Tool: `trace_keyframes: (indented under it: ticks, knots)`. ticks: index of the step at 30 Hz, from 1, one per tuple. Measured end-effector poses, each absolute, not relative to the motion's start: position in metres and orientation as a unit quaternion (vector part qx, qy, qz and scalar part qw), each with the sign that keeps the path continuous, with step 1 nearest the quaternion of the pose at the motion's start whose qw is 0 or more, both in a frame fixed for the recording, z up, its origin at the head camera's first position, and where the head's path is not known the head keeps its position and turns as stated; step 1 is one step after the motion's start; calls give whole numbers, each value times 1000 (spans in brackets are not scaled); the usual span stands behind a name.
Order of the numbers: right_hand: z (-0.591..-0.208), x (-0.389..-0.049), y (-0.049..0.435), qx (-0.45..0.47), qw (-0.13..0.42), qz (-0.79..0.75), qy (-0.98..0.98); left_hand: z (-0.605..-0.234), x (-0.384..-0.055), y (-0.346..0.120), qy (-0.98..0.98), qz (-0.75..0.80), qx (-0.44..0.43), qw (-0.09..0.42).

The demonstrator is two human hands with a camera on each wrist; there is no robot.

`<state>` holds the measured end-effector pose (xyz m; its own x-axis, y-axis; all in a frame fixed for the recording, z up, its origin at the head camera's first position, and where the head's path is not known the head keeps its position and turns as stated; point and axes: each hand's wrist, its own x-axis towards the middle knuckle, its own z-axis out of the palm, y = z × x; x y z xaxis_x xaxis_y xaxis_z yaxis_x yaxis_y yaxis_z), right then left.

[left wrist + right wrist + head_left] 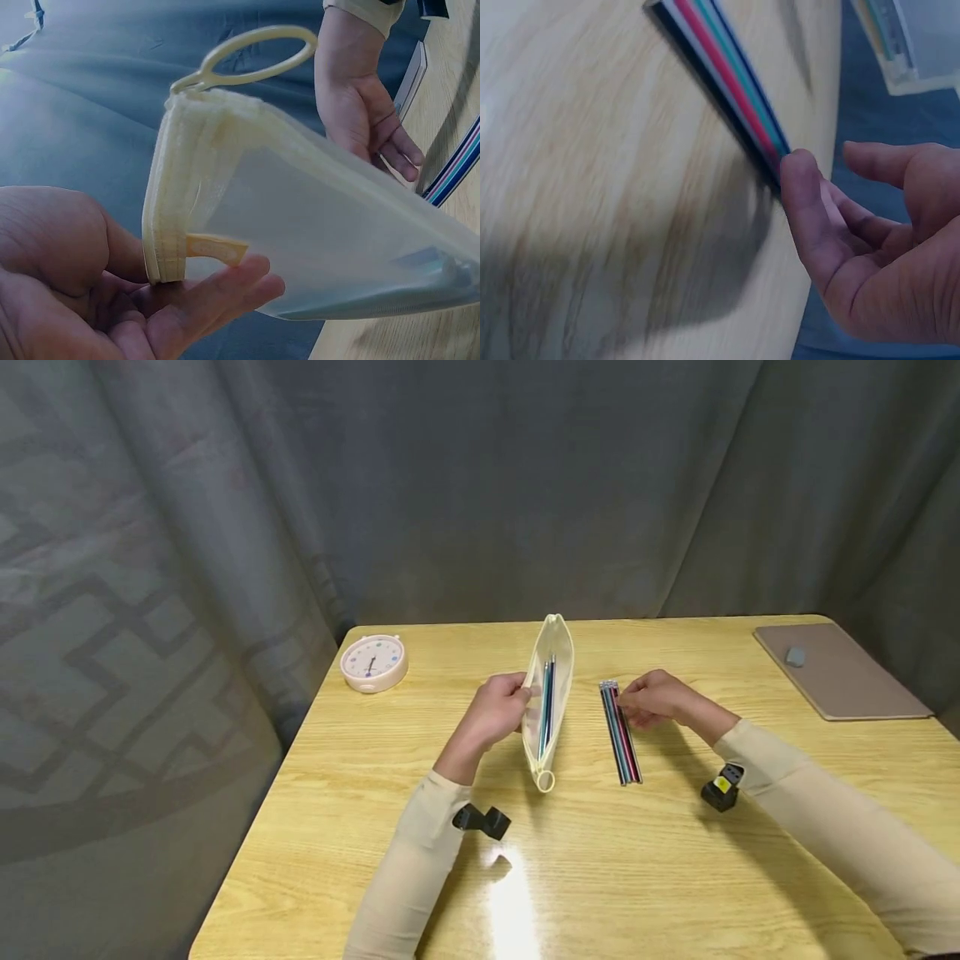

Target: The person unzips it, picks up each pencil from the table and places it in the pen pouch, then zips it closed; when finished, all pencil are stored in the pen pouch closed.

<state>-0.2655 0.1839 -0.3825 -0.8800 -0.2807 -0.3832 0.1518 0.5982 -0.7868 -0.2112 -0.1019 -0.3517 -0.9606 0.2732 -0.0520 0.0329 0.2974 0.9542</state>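
Observation:
My left hand (pixel 498 705) grips a cream zippered mesh pouch (pixel 561 662) by its side edge. The pouch stands with its mouth open, and a few pencils (pixel 547 706) show inside. In the left wrist view, the thumb and fingers pinch the zipper edge beside an orange tag (pixel 217 247); a pull ring (pixel 259 52) is at the end. To the right, a row of several striped pencils (pixel 619 735) lies on the table. My right hand (pixel 657 697) is at their far end. In the right wrist view, its fingertips are right at the pencils and the thumb stands apart.
A round pink clock (pixel 373 663) is at the back left of the wooden table (pixel 315 860). At the back right lies a brown flat folder or mat (pixel 847 672) with a small grey object (pixel 795 657) on it. A grey curtain (pixel 487 493) hangs behind.

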Motion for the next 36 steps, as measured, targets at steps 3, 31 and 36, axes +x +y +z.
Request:
trace_keyframes:
  ticks: [3, 31, 36]
  knots:
    - [-388, -269, 185, -24, 248, -440, 863, -351, -211, -102, 798, 586, 96, 103]
    - [-410, -279, 189, 15, 193, -419, 887, -349, -213, -103, 800, 583, 102, 95]
    - [-409, -278, 186, 13, 185, -418, 889, -349, -213, -105, 802, 581, 98, 96]
